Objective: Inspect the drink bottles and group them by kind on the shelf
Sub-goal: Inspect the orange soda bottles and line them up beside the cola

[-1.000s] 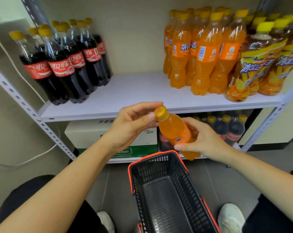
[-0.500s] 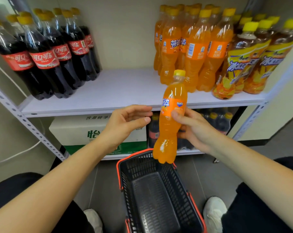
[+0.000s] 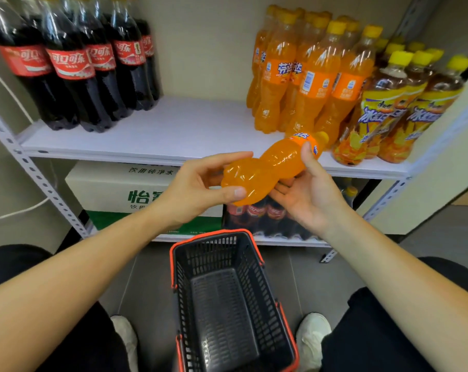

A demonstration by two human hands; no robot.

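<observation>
orange bottle (image 3: 270,167) tilted | left hand (image 3: 192,194) grips base | right hand (image 3: 308,200) cradles, seemingly

Glossy, see-through plastic on the orange soda bottle (image 3: 270,167), ridged and bright with highlights. Same shiny plastic on the cola bottles (image 3: 74,76) and the tea bottles (image 3: 388,111), with slick printed film for labels. Matt, smooth white on the shelf board (image 3: 173,130); painted, perforated metal for the shelf uprights (image 3: 39,178). Hard black plastic lattice in the basket (image 3: 216,291), rimmed in orange-red plastic. Matt printed cardboard on the box (image 3: 114,189). Dull, smooth grey across the floor (image 3: 147,277).
</observation>
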